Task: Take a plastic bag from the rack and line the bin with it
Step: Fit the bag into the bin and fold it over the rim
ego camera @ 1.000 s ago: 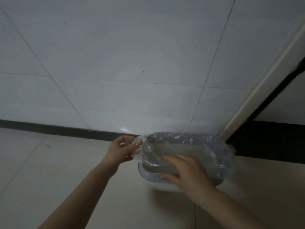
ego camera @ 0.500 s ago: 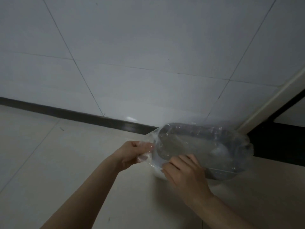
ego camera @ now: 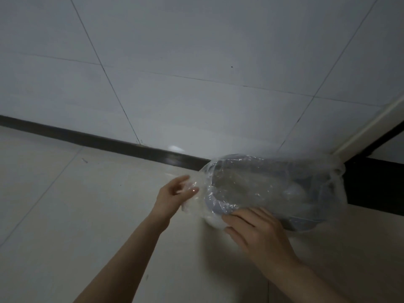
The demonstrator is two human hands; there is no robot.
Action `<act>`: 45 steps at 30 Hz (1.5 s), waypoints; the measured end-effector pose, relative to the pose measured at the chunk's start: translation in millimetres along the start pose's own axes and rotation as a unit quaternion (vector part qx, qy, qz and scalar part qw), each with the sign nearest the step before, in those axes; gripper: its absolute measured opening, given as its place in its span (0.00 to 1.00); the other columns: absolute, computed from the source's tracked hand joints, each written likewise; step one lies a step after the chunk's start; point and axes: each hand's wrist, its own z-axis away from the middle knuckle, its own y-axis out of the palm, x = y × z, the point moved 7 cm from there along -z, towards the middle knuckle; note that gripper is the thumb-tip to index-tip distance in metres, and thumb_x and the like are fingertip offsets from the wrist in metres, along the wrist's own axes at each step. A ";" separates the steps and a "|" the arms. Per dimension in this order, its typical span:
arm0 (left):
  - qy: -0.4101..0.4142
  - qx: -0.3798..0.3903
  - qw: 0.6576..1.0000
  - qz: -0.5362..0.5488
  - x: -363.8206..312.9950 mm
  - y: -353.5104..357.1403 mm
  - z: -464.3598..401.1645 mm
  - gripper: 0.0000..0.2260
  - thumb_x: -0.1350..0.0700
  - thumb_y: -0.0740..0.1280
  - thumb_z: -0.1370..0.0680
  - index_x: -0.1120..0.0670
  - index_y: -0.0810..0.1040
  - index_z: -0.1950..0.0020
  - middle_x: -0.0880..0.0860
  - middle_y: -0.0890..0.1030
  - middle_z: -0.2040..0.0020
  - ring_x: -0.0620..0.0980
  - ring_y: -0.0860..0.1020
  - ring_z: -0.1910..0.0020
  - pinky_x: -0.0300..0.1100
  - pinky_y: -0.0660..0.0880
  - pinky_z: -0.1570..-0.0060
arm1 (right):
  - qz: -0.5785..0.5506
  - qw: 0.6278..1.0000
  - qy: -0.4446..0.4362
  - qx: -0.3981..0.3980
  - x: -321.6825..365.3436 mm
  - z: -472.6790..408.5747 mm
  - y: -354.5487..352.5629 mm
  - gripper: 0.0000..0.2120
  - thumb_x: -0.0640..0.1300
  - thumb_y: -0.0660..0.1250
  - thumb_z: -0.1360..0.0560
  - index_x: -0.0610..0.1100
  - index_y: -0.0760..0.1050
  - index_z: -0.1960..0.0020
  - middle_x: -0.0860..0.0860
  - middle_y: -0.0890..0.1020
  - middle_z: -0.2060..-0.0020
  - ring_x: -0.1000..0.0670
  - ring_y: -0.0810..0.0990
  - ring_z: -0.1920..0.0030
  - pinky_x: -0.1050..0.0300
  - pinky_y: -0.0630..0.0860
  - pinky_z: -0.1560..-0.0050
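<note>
The left hand (ego camera: 172,197) grips a bunched corner of the bag (ego camera: 262,189) between thumb and fingers, closed on the film and drawing it out to the left of the bin (ego camera: 215,221). The right hand (ego camera: 258,235) lies on the near side of the bin with fingers spread and curled over the film at the near rim; whether it pinches the film or only presses it against the bin cannot be told.

The bag is clear plastic. It is stretched over the bin's mouth and folded down outside the rim on the far and right sides. Its middle sags into the bin's interior. The bin is pale, with a grey-blue rim showing through the film.

The bin stands on the floor (ego camera: 65,215), just beside the black skirting (ego camera: 109,144) at the base of the tiled wall (ego camera: 196,73). Both forearms are bare.
</note>
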 end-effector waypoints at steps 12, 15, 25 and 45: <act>0.371 0.087 0.797 -0.468 -92.2 103.1 49.1 0.29 0.38 0.65 0.29 0.46 0.67 0.30 0.50 0.66 0.27 0.50 0.61 0.27 0.46 0.55 0.28 | 0.089 0.981 0.119 0.129 -126.5 40.2 -73.4 0.31 0.51 0.82 0.47 0.47 0.80 0.46 0.51 0.85 0.55 0.48 0.80 0.52 0.54 0.65 0.48; 0.356 0.086 0.798 -0.479 -82.7 92.7 41.4 0.36 0.36 0.67 0.31 0.45 0.60 0.27 0.49 0.59 0.24 0.47 0.55 0.25 0.44 0.50 0.28 | 0.102 0.977 0.108 0.151 -134.6 48.5 -71.6 0.28 0.49 0.81 0.45 0.46 0.80 0.47 0.50 0.85 0.57 0.46 0.83 0.56 0.48 0.72 0.49; 0.296 0.152 0.802 -0.496 -63.3 74.0 17.8 0.48 0.32 0.69 0.38 0.40 0.45 0.27 0.46 0.49 0.23 0.45 0.47 0.24 0.48 0.49 0.28 | 0.038 0.981 0.140 0.126 -156.1 51.5 -69.8 0.11 0.39 0.78 0.38 0.46 0.82 0.57 0.50 0.84 0.65 0.44 0.81 0.59 0.46 0.69 0.52; 0.334 0.150 0.813 -0.453 -66.3 86.7 2.4 0.56 0.45 0.80 0.43 0.47 0.46 0.26 0.51 0.50 0.23 0.51 0.50 0.24 0.54 0.60 0.29 | -0.134 0.953 0.270 -0.004 -162.3 131.3 -53.0 0.04 0.38 0.75 0.33 0.45 0.82 0.61 0.48 0.71 0.33 0.55 0.71 0.34 0.67 0.69 0.38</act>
